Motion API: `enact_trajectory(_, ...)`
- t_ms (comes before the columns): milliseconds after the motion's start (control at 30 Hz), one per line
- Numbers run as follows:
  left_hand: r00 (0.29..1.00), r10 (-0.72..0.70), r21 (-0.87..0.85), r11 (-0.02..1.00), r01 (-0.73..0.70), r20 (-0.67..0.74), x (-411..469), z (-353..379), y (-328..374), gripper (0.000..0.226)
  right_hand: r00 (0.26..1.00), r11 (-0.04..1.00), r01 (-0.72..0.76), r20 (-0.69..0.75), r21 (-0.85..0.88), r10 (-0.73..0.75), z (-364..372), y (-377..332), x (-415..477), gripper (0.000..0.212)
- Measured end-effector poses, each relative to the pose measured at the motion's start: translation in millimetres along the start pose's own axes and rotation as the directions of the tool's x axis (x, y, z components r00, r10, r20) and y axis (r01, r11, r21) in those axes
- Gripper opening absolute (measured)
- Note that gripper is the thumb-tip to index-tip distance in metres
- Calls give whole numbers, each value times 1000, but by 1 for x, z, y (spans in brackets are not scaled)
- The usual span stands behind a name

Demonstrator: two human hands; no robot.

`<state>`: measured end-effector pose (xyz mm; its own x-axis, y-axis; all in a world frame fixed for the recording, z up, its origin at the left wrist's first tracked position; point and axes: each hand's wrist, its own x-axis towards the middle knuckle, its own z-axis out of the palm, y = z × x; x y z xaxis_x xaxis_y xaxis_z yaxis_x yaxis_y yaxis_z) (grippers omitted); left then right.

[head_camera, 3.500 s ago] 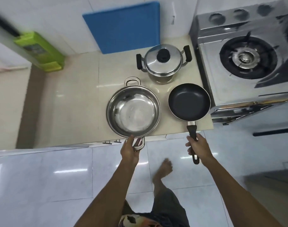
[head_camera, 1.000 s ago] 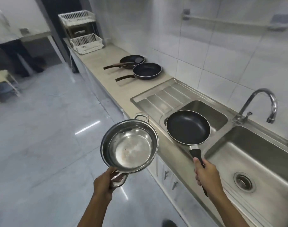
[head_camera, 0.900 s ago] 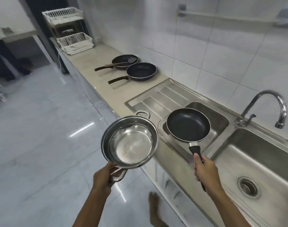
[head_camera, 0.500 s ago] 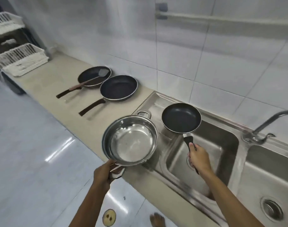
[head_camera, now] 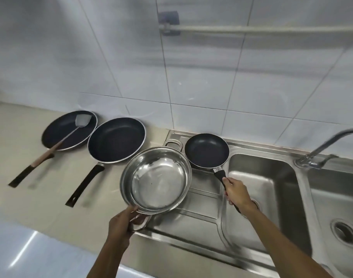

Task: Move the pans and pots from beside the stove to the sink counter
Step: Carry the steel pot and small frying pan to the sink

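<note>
- Left hand [head_camera: 119, 224] grip clenched on steel pot [head_camera: 156, 177] handle, pot over drainboard [head_camera: 193, 215]
- Right hand [head_camera: 237, 194] grip clenched on small frying pan [head_camera: 206, 151] handle, right of pot
- Two large pans [head_camera: 116, 140] on bench [head_camera: 21, 197], far left

Mirror-bright steel pot [head_camera: 157, 177], matt dark-coated small pan [head_camera: 206, 150] with black handle, brushed steel sink [head_camera: 262, 189], glossy tiles [head_camera: 191, 77].

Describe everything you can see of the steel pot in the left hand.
The steel pot is a wide, shallow, shiny bowl, empty, with a loop handle on both its near and far sides. The left hand has its grip on the near handle, holding it over the drainboard, its rim overlapping the middle pan in view.
</note>
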<state>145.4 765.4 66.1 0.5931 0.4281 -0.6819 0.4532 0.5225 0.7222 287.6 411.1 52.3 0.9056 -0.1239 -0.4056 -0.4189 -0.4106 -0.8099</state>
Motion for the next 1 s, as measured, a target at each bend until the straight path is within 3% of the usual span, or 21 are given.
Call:
enact_trajectory(333,997,-30,109,994,21,78,52,-10,34,30,998,1000,-14,-58,-13,13,45,-9,7,28)
enact_trajectory(1000,986,-70,34,997,66,149,73,-15,34,34,998,996,-53,-43,-73,50,71,-21,6,25)
